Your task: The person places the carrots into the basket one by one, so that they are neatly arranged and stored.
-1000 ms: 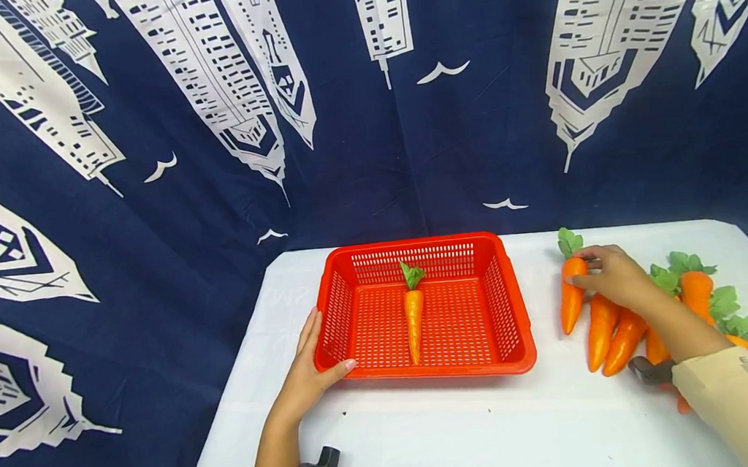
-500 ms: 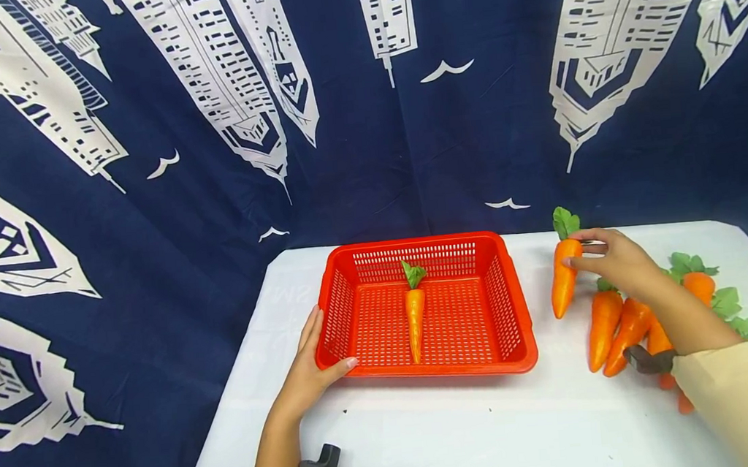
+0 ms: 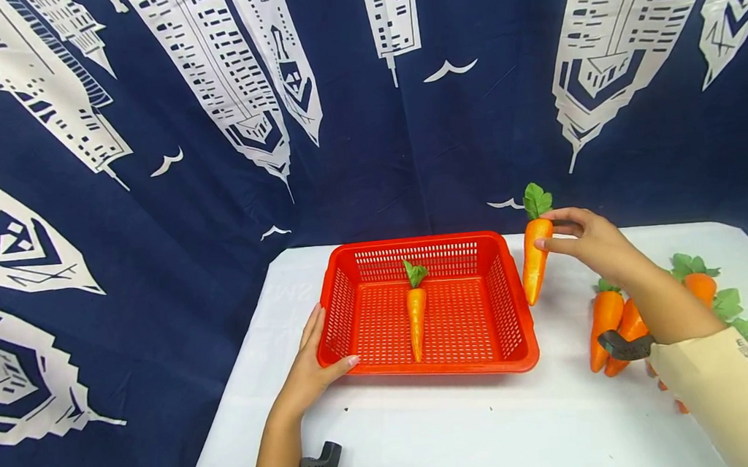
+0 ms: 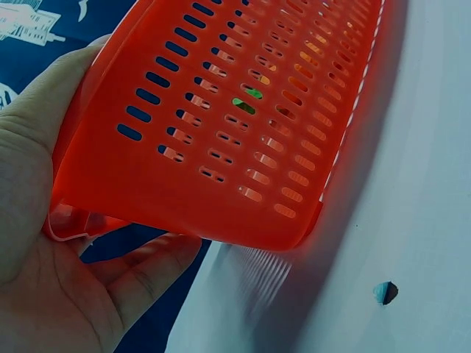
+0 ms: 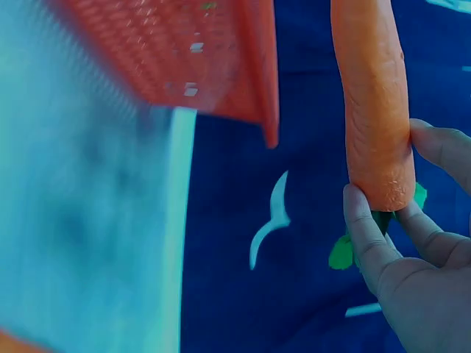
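Note:
An orange carrot (image 3: pixel 534 257) with green leaves is raised beside the basket's right rim, tip pointing down. My right hand (image 3: pixel 581 235) pinches it near its leafy top; the right wrist view shows thumb and fingers around the thick end of the carrot (image 5: pixel 375 110). At the front left corner of the red plastic basket (image 3: pixel 424 370), my left hand (image 3: pixel 308 370) holds on, thumb over the front rim and fingers along the left side. The left wrist view shows the perforated basket wall (image 4: pixel 169 184) close up. Another carrot (image 3: pixel 417 325) lies inside on the basket floor.
Several carrots (image 3: pixel 605 321) lie piled on the right of the white table (image 3: pixel 463 439), partly hidden by my right forearm. A dark blue curtain (image 3: pixel 357 191) with white building prints hangs behind the table's far edge.
My right hand has lifted the carrot off the table beside the pile and carried it left to the basket's right rim. The left hand stays at the basket corner.

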The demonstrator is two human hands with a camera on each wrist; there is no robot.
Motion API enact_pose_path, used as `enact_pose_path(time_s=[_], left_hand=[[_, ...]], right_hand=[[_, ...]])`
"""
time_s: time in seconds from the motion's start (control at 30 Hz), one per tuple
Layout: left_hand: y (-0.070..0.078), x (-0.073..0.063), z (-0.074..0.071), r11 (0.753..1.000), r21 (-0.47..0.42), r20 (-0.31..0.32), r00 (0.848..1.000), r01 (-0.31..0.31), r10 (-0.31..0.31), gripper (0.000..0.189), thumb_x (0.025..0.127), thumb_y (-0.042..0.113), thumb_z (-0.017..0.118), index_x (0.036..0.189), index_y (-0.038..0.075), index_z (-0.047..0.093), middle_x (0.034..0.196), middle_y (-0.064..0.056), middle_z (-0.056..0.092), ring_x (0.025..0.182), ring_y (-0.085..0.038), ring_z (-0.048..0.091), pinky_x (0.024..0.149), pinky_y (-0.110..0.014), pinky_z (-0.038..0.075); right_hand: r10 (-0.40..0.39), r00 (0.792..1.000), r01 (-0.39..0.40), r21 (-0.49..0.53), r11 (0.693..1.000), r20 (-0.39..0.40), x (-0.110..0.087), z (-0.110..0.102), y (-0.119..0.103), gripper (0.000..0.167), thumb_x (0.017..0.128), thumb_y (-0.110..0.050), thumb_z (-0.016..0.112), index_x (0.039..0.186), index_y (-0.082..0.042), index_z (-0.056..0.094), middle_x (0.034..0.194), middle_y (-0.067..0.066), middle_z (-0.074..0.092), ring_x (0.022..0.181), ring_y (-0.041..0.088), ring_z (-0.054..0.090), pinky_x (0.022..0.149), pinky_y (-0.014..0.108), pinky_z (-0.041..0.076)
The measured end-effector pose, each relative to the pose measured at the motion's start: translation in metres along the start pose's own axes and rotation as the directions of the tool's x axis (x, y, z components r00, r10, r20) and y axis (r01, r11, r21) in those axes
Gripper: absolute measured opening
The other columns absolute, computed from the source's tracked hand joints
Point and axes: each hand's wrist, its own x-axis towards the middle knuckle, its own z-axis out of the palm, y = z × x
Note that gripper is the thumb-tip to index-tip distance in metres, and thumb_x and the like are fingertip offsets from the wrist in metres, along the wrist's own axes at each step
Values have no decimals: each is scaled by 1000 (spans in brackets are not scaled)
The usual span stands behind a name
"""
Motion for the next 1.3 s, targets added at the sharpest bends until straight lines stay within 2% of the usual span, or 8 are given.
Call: enact_pose_path(time_s=[0.17,0.37,0.5,0.6,0.83,0.97,1.07,1.3], left_hand=[[0,0,1,1000,-1,0,1000,-4,4,111,80,38,84,164,28,12,171,10,3,158,-29,9,120,-70,18],[0,0,2,1000,-4,-7,1000,11,-11,111,79,40,85,164,29,14,170,17,5,158,-25,10,120,-69,18],[0,0,2,1000,-2,-7,1000,12,-12,111,79,40,85,164,28,14,169,20,5,158,-25,11,120,-68,20],[0,0,2,1000,0,-7,1000,10,-10,111,79,40,85,164,27,14,169,18,4,158,-25,11,121,-68,20],[-2,0,1,1000,0,-11,1000,7,-7,112,79,39,85,164,26,13,171,12,4,158,-25,10,121,-68,19],[-1,0,1,1000,3,-9,1000,15,-15,112,79,40,85,164,27,14,170,17,4,158,-25,10,121,-68,19],[0,0,1,1000,3,-10,1000,21,-21,112,79,40,85,164,28,14,168,20,4,158,-25,10,121,-68,20],[2,-1,1,1000,-2,-10,1000,3,-3,112,79,39,85,164,26,13,171,13,3,158,-28,10,120,-69,19]], right_hand=[[-67,998,67,75,995,-8,6,17,-16,76,92,-41,73,151,-8,38,151,24,46,138,41,44,112,70,34],[-118,993,118,103,988,-7,15,35,-33,70,93,-33,74,148,-5,41,159,22,29,141,41,43,112,61,41],[-163,987,162,115,980,-4,20,45,-43,65,93,-27,74,146,-2,44,159,23,26,144,40,43,109,55,45],[-193,981,192,128,973,-1,25,53,-50,62,93,-24,73,144,-2,45,157,23,30,144,40,44,107,52,47],[-206,978,196,171,965,39,38,77,-60,57,93,-20,72,141,-4,48,141,22,56,124,35,59,100,40,56],[-204,977,190,173,966,68,44,93,-61,54,92,-19,73,139,-5,50,136,22,60,120,34,62,101,45,55],[-201,976,187,158,970,80,50,103,-60,54,91,-19,74,138,-3,51,137,23,58,120,36,62,102,50,54],[-151,982,133,149,980,117,63,126,-56,53,91,-14,74,136,-3,49,148,22,33,123,37,57,92,39,58]])
